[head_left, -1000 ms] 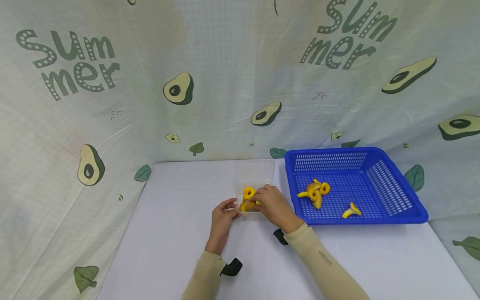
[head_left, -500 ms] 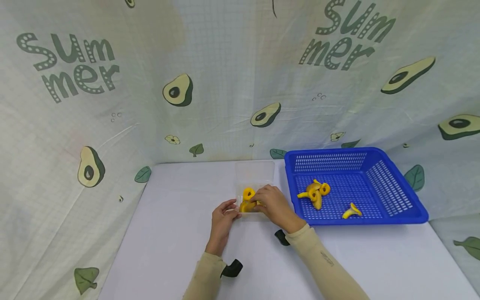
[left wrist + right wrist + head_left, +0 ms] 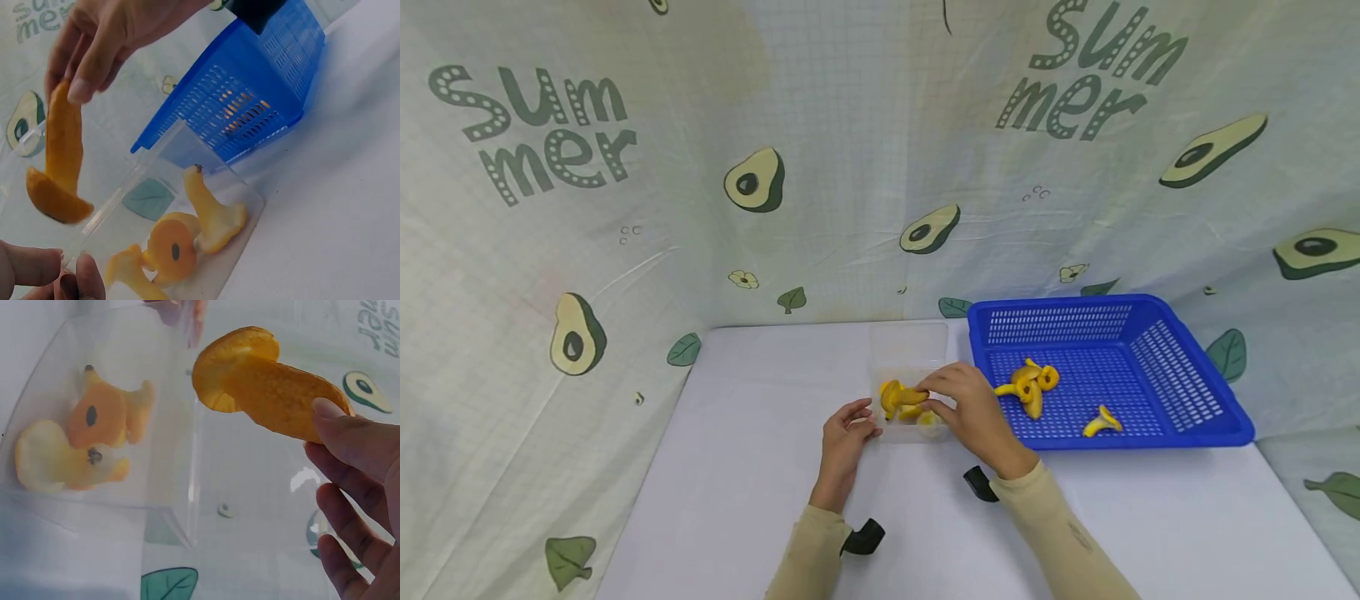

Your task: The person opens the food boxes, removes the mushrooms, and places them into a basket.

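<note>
Grips the left wall of a clear box [image 3: 891,436] with the left hand [image 3: 842,443], closing thumb and fingertips narrowly on its edge; pinches a yellow mushroom [image 3: 275,394] with the right hand [image 3: 977,417], by the end of the stem only, leaving the other fingers loosely spread below; holds it seemingly above the box's opening, with the cap toward the left fingertips — and could lose it there, from so short a pinch with the cap reaching well past the fingertips; could also knock the cap against the rim by dipping too early, or tip so light-looking a box by loosening the left fingers; see, inside the box below the right fingertips, at least three more mushrooms [image 3: 172,250], lying jumbled; might snag on these by lowering at a slant; just beyond both sets of fingertips, see a clear lid [image 3: 910,342] behind the box; cannot tell whether hinged; right of the right knuckles, see a blue basket [image 3: 1176,367], with a clump of mushrooms [image 3: 1032,386] nearest the fingers and a single mushroom [image 3: 1102,422] farther right; could nudge the basket with the right wrist — from passing so near its corner; farthest from the fingers, see a printed cloth [image 3: 835,250] hanging behind the table [image 3: 737,467]
</note>
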`<state>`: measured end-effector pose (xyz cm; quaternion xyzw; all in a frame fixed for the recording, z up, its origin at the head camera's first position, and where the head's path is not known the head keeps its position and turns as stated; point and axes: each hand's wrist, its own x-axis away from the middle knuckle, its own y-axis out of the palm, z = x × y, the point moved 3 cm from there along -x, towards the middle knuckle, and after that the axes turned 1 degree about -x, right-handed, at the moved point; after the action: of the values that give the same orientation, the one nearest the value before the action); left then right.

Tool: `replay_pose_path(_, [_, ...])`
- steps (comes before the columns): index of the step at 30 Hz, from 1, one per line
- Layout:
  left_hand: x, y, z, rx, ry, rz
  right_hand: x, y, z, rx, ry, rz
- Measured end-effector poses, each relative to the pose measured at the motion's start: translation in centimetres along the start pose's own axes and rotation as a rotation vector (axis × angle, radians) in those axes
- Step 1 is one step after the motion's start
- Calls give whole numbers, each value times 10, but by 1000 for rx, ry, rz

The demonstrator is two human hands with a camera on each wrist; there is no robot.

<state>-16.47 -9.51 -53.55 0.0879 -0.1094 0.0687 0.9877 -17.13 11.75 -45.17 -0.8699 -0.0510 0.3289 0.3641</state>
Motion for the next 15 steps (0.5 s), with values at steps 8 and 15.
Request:
replay_pose_path(8, [0, 0, 1, -19, -15, 14, 8, -25, -2, 16, -45, 120])
replay_pose_path(15, [2, 1, 1, -7, -4, 15, 18, -42, 3, 30, -47, 197])
